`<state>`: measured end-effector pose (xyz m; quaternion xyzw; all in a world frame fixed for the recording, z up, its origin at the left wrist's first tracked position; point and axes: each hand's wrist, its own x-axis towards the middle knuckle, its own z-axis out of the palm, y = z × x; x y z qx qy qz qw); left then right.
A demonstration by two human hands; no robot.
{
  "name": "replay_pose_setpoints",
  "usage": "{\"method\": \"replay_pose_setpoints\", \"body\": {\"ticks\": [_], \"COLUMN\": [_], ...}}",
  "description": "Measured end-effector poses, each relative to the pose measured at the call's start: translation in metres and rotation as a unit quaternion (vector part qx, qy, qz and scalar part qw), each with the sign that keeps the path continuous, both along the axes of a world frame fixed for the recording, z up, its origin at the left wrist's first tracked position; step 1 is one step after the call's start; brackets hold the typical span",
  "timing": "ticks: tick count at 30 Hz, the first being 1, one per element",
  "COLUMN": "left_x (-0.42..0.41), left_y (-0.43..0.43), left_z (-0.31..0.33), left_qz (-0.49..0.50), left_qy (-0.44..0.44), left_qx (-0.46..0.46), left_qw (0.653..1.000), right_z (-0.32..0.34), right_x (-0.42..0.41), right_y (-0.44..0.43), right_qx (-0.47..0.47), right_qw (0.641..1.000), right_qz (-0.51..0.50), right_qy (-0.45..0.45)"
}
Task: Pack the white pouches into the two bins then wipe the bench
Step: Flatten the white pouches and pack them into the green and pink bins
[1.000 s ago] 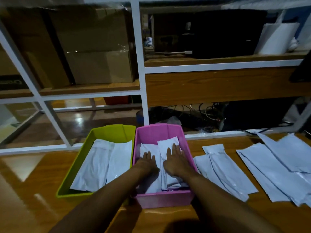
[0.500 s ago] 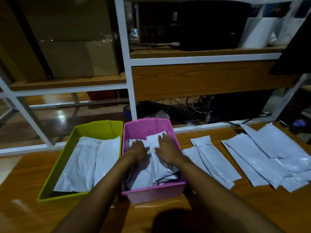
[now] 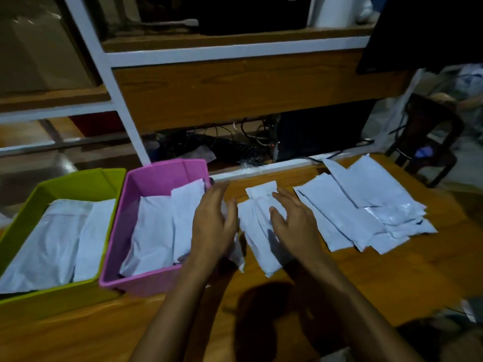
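Above the wooden bench (image 3: 392, 278), both hands have left the pink bin (image 3: 156, 169), where they pressed down before. The left hand (image 3: 213, 228) and right hand (image 3: 294, 226) are flat with fingers spread, holding nothing, over loose white pouches (image 3: 257, 239). Packed pouches (image 3: 154, 231) lie in the pink bin and in the green bin (image 3: 78, 178).
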<state>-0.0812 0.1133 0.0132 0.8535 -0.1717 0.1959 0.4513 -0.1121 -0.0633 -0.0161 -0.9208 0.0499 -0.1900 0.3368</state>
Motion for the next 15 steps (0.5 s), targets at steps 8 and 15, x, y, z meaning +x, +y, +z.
{"method": "replay_pose_setpoints", "body": {"ticks": [8, 15], "left_x": [0.006, 0.043], "left_y": [-0.085, -0.109], "left_z": [-0.07, -0.139], "left_qz": [0.028, 0.102], "left_qy": [0.109, 0.202], "left_qx": [0.109, 0.207], "left_qw": [0.988, 0.952], "right_z": [-0.051, -0.097], "right_x": [0.029, 0.08], "right_y": [-0.08, -0.084], "right_qx": [-0.033, -0.081], "right_qw": [0.996, 0.98], "right_qz": [0.05, 0.141], "right_qy": [0.067, 0.112]}}
